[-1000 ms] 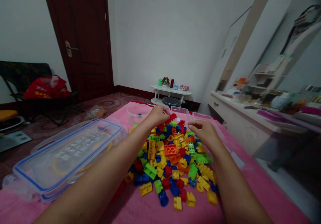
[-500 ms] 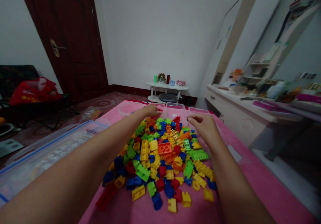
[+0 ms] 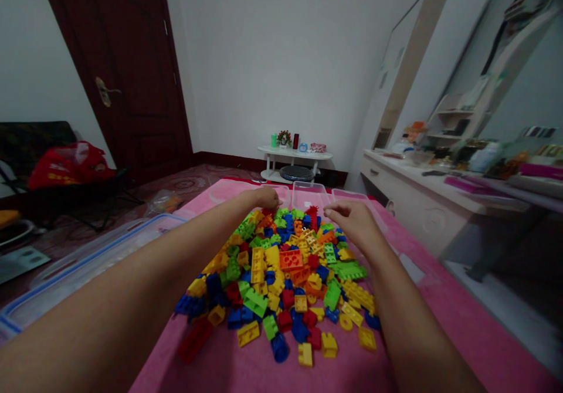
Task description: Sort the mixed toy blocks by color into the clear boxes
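Observation:
A heap of building blocks [image 3: 292, 258] in yellow, green, red, blue and orange spreads over the pink cloth [image 3: 334, 375]. At its far left edge is my left hand [image 3: 267, 198], fingers curled downward in front of a clear bin; whatever they hold, if anything, is hidden. My right hand [image 3: 349, 214] hovers by the heap's far right edge, thumb and fingers drawn together; I cannot make out anything between them. A red spiky block [image 3: 312, 216] lies between the hands. Behind them, a clear plastic bin [image 3: 309, 185] stands in the middle, with another clear bin [image 3: 349, 196] to its right.
A large clear box with a blue rim [image 3: 127, 246] lies along the left side, partly behind my left forearm. To the right runs a white dresser [image 3: 409, 205] crowded with items. A low white stand [image 3: 264, 149] is against the far wall.
My left hand has turned down toward the heap's far edge; the red bit at its fingertips no longer shows. My right hand has shifted slightly left. The view has moved a little.

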A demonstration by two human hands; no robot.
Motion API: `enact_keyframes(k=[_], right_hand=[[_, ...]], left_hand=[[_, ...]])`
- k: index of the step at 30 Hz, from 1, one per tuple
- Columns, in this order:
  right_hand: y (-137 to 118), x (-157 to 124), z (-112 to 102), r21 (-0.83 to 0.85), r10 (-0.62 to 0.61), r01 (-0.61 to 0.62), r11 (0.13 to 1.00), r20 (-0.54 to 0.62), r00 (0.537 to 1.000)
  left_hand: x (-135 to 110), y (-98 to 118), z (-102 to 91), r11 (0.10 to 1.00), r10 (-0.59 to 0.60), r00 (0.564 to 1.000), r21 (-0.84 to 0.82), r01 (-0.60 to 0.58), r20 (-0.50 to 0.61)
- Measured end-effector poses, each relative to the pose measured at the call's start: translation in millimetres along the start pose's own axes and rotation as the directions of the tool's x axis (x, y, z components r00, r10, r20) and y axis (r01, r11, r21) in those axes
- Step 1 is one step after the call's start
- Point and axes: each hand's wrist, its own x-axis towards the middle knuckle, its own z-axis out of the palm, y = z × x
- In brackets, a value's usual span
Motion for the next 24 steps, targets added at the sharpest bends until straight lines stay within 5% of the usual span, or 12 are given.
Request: enact_keyframes(k=[6,11,16,24], right_hand=[[-13.4,-4.9,3.5,-0.107,-0.026,0.054,0.993,0.245,0.969],[-16.8,-4.1,-9.3,-0.258,-0.015,0.065,0.964,0.193,0.981],[-18.8,-10.0,-9.8,-0.373,-0.013,0.108,0.922,0.248,0.969],[-24.4,-25.3,25.9,-0.580,0.053,0.186,0.793,0.370,0.928]], left_hand=[[-23.8,9.6,-4.9,0.995,0.019,1.000,0.100,-0.017,-0.013],[-69.6,49.2,-6.3,0.994,0.046,0.992,0.104,-0.034,-0.116],[-127.3,87.7,8.7,0.995,0.099,0.994,-0.017,-0.100,-0.054],[-146.7,86.3,17.2,0.990,0.138,0.988,0.027,-0.140,0.062]])
